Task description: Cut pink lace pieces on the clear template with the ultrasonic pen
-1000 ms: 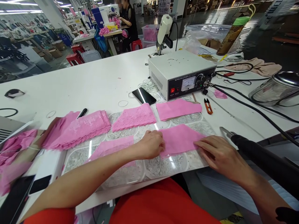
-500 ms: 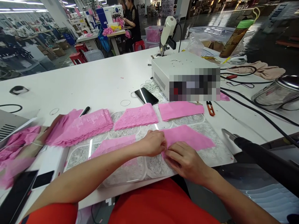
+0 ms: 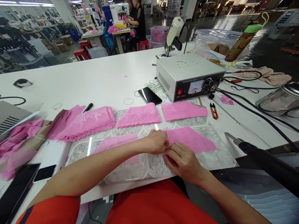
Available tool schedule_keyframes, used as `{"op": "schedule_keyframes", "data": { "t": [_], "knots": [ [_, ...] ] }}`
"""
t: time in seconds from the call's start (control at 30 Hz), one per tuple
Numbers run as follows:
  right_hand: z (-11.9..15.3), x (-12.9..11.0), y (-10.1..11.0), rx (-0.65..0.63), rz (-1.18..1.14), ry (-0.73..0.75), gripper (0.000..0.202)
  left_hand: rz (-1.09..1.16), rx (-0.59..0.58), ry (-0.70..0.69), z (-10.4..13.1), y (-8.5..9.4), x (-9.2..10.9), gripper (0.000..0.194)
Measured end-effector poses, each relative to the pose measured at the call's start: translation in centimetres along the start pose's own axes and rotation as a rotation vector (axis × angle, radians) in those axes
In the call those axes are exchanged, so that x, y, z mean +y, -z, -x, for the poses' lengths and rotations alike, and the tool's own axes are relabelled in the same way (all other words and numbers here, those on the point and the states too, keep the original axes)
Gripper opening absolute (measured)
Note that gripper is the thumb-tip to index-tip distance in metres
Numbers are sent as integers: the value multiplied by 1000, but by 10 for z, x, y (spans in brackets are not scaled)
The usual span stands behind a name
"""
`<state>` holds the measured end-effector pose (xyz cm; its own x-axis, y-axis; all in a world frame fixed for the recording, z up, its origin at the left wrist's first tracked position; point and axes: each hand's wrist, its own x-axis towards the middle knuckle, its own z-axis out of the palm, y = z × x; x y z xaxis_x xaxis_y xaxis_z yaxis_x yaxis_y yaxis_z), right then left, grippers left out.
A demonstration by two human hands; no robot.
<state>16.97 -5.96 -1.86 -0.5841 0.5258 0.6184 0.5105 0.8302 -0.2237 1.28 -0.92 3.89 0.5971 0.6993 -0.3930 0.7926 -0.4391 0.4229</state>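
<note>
A flat pink fabric piece (image 3: 191,140) lies on the clear-topped mat (image 3: 224,158), its right end tapering to a point. At its left edge my left hand (image 3: 156,141) is closed, fingertips pinching the cloth. Just below and to the right, my right hand (image 3: 184,160) is also closed on that edge, thumb and fingers together; the exact grip is hidden. My left forearm crosses a pink lace piece (image 3: 114,141). Behind my hands lie a lace-edged pink stack (image 3: 140,115) and a plain pink stack (image 3: 184,111).
A grey control box (image 3: 189,73) with cables stands behind. Orange thread snips (image 3: 214,111), a phone (image 3: 149,95) and a black-handled tool (image 3: 257,152) are around the mat. More pink lace (image 3: 91,123) lies left. A co-worker (image 3: 139,25) sits at a far sewing machine.
The view has shifted slightly, so the scene sits a little further right. My hands stay together at the fabric's left edge, with only small finger movement.
</note>
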Motion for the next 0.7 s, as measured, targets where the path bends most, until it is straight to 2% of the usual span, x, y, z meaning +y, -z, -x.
{"op": "schedule_keyframes", "data": {
  "t": [0.27,0.47,0.57,0.63,0.7],
  "knots": [
    [-3,2,10,-33,-206,-173,17,59,31,-20,-2,-3,-5,11],
    [-7,10,14,-52,-269,-272,15,152,63,-113,13,7,-11,14],
    [-11,11,15,-31,-315,-310,14,181,124,-115,16,6,-10,8],
    [-12,11,17,-11,-315,-315,8,209,184,-105,15,3,-9,14],
    [-12,13,17,4,-251,-317,16,249,243,-97,12,0,-9,17]
  ]
}}
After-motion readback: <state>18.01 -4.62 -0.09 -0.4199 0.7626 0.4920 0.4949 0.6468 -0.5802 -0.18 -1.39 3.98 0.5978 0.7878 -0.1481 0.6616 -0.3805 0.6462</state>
